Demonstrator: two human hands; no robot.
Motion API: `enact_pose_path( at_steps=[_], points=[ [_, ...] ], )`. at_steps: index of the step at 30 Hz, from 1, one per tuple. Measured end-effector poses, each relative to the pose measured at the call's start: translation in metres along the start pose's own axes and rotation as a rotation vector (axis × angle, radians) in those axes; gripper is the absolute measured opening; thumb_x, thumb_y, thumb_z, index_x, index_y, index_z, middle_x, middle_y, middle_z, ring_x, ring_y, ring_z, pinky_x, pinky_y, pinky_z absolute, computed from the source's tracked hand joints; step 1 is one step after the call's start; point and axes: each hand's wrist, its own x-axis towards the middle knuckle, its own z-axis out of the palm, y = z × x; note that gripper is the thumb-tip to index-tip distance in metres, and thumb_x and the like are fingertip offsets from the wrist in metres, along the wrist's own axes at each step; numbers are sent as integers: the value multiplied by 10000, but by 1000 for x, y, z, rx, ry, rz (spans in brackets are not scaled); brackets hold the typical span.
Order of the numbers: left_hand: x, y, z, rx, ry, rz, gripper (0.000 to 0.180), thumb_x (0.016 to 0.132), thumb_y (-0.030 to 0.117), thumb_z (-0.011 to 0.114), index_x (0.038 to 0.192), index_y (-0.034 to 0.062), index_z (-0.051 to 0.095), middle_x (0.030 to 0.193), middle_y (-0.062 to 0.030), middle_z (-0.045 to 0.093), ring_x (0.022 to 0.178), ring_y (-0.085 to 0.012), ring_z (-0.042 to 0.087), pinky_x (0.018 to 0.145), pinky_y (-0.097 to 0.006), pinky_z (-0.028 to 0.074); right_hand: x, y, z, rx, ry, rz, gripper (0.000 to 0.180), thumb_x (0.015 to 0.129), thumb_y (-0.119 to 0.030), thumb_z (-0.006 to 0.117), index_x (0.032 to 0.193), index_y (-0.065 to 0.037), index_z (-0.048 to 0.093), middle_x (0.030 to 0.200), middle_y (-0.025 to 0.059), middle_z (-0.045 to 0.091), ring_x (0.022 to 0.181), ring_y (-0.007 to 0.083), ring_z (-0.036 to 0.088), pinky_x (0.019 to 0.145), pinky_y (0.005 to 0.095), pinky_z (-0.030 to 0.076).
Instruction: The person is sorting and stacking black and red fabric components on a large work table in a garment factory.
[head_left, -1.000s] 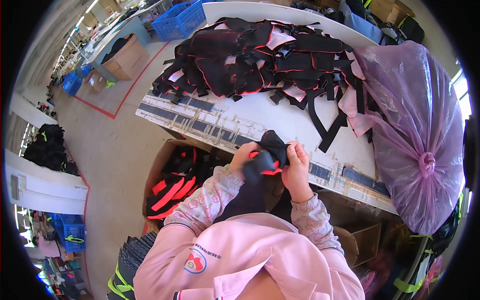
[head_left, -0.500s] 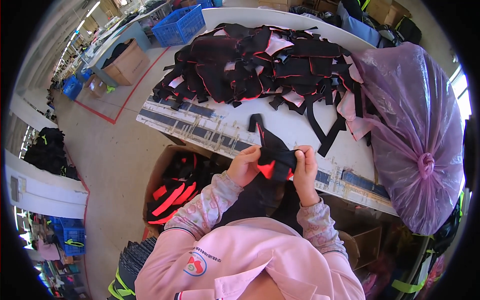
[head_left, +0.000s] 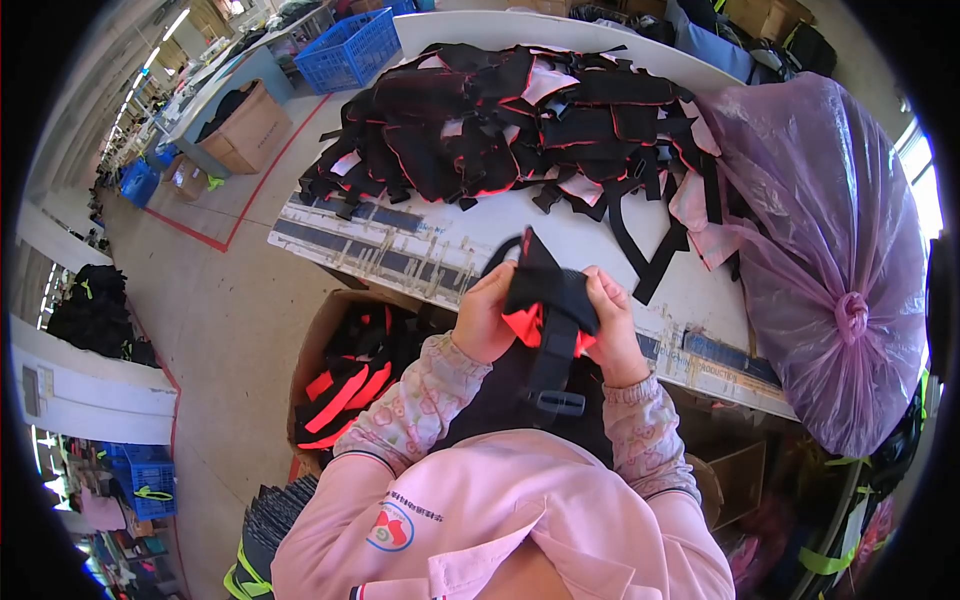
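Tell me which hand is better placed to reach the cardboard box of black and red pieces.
Probably your left hand: it lies nearer the cardboard box, which stands on that side. Your right hand is farther across. Both hold the strapped piece, so the left would have to let go.

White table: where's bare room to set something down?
The white table is bare between the black fabric straps and the purple plastic bag, and between the heaped black, red-trimmed fabric pieces and its near edge. The heap crowds the far side; left hand and right hand, holding a black-and-red fabric piece, hide the edge's middle.
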Motion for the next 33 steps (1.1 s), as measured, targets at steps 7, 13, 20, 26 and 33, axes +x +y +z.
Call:
enact_pose_path(
  at_steps=[7,13,20,26,33],
  points=[
    [15,0,10,216,394,400,320,983,298,426,1024,22,584,971,-73,635,855,-182,621,813,-315,484,-15,20,28,-287,391,161,219,938,-174,544,1083,-15,505,816,29,581,674,97,536,637,251,457],
    [30,9,-4,1939,487,1233,202,944,165,488,966,-19,568,874,-127,580,835,-276,557,796,-358,437,-8,45,10,-506,266,-88,491,854,-43,635,1249,-18,344,851,58,599,704,85,557,627,238,463],
    [1,14,-51,1001,201,74,199,982,218,462,933,64,578,808,58,501,768,-29,446,686,-196,376,-18,55,22,-1250,104,-189,664,836,-101,645,1371,-44,256,911,223,640,801,323,663,684,381,501],
    [-7,17,-48,892,325,233,183,942,198,528,807,76,545,774,51,499,748,-39,454,679,-212,381,-5,56,32,-1473,9,-154,713,822,-217,662,1363,-28,239,776,270,618,714,461,599,610,500,473],
    [-20,122,-143,1793,1024,484,318,795,314,665,705,17,601,661,-192,588,623,-351,576,567,-417,429,-2,105,53,-1326,-330,264,428,867,-341,591,737,67,580,707,259,593,670,409,595,601,444,464]
  ],
)
